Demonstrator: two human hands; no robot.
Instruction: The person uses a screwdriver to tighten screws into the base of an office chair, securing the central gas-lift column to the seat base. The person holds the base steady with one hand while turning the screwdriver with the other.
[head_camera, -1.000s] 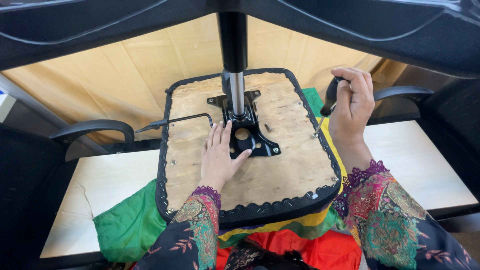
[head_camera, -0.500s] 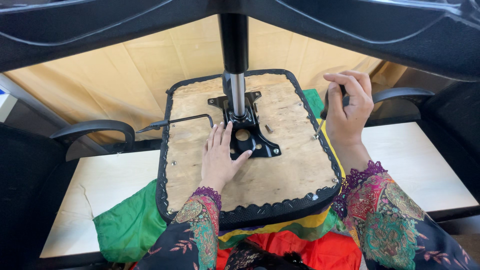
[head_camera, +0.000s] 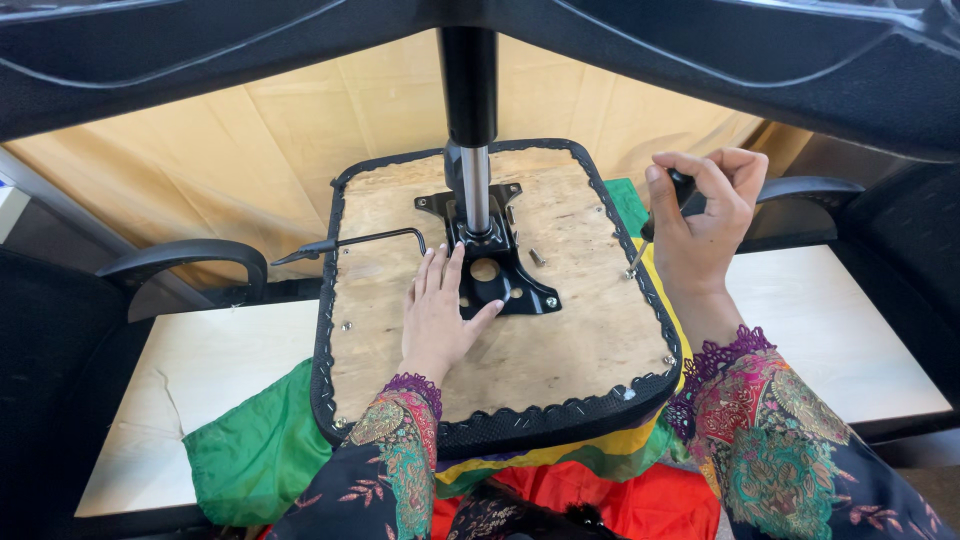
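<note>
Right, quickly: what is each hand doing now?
Left hand: open, flat on the seat base.
Right hand: closed on a screwdriver.

Beige curtain (head_camera: 250, 130), pale table (head_camera: 840, 340), black chairs (head_camera: 60, 330)

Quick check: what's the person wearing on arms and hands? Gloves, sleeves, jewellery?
No gloves: both the left hand and right hand are bare, with no rings or watch visible. Long dark sleeves carry a multicoloured floral and leaf print in red, green and teal. Each cuff ends in purple lace trim at the wrist.
</note>
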